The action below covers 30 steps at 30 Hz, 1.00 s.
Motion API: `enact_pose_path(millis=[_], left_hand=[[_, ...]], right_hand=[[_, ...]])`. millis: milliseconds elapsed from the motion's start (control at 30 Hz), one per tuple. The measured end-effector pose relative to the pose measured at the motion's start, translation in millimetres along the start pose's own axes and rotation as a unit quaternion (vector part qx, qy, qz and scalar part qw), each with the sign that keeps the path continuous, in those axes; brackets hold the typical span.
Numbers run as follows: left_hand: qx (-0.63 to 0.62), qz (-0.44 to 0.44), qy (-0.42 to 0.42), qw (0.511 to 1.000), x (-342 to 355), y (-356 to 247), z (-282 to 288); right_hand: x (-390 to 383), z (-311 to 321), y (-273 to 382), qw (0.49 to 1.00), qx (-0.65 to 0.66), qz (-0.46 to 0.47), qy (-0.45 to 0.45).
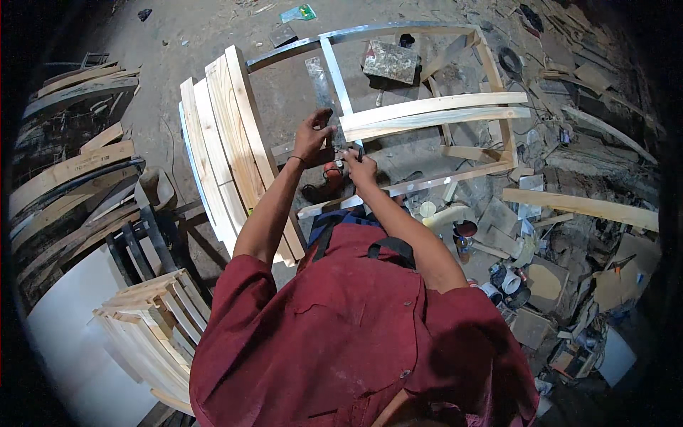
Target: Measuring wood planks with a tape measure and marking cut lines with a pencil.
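Both arms reach forward over a wooden frame (491, 64) lying on the ground. My left hand (310, 139) is beside the frame's crossbar (336, 75), fingers bent toward the thumb around something dark that I cannot make out. Just to its right, my right hand (361, 169) is closed on a small dark object, too small to name. Near the fingertips of both hands are the left ends of two pale wooden slats (434, 108), which lie side by side across the frame. Below the hands, an orange-red power tool (332, 173) is partly hidden.
Several planks (231, 121) lie along the frame's left side. A paint-spattered block (391, 62) sits inside the frame. Stacked timber (78, 171) fills the far left, more strips (146, 320) the lower left. Cans (509, 281), offcuts and a long board (580, 208) are at right.
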<state>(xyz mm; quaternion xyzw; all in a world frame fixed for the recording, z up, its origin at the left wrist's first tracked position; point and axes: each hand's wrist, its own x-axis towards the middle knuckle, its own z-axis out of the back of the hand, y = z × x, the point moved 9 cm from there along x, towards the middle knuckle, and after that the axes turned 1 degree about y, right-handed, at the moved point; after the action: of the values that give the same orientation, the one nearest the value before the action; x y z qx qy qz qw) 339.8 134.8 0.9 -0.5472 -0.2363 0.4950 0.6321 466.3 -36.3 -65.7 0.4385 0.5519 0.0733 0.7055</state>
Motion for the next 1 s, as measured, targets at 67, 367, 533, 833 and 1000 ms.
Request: enact_pose_path(millis=[67,367,533,833,1000], left_hand=[[-0.005,0.003,-0.003,1.000,1,2,3],[-0.042,0.006,0.046,0.998,6,16,10],[-0.021,0.001,0.059,0.998,8,18,8],[0.023,0.012,0.021,0.999,2,7,11],[0.028,0.018,0.014,0.999,3,11,8]], right_hand=[[-4,-2,3,1.000,0.012,0.001,-0.001],[0,-6,-7,0.999,0.048,0.021,-0.005],[9,-2,-15,0.999,0.023,0.031,-0.015],[-7,-7,-4,0.999,0.032,0.021,-0.037],[-3,-5,-12,0.998,0.044,0.014,-0.052]])
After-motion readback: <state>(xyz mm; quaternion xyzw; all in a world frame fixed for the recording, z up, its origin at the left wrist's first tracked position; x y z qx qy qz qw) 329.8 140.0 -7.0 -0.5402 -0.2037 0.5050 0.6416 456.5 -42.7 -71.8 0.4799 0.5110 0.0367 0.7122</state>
